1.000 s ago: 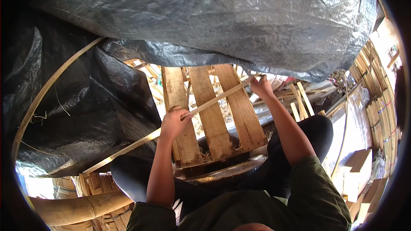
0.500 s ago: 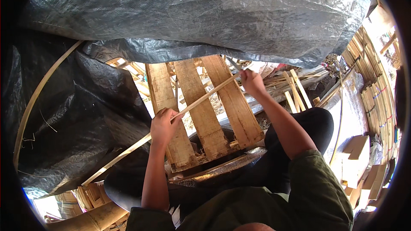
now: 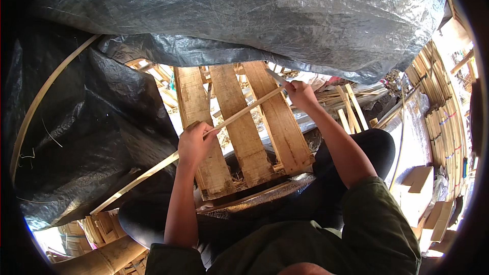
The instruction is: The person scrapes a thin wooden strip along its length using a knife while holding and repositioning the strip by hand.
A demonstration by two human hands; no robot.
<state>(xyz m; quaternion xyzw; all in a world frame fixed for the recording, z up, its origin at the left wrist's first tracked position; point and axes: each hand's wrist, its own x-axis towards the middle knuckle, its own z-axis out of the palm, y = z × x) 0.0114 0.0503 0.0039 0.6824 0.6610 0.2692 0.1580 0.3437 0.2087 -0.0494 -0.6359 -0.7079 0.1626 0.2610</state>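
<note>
A long, pale strip of bamboo or wood (image 3: 244,111) runs slantwise across my lap, from the lower left up to the right. My left hand (image 3: 193,144) is closed around it near its middle. At its upper right end, my right hand (image 3: 302,97) grips a knife (image 3: 275,76), whose handle is hidden in my fingers. The grey blade points up and to the left, close to the strip's end; whether the edge touches it I cannot tell. Beneath the strip lies a slatted wooden panel (image 3: 237,132) of rough boards.
A large dark plastic tarp (image 3: 244,15) hangs across the far side, and black sheeting (image 3: 97,117) covers the left. Several short wooden pieces (image 3: 351,104) lie beyond my right knee. Bundled strips (image 3: 445,127) stand far right, above cardboard (image 3: 420,179). A thick bamboo pole (image 3: 104,258) lies lower left.
The whole view has shifted slightly. Both hands keep their grips, and the strip and knife stay in nearly the same position.
</note>
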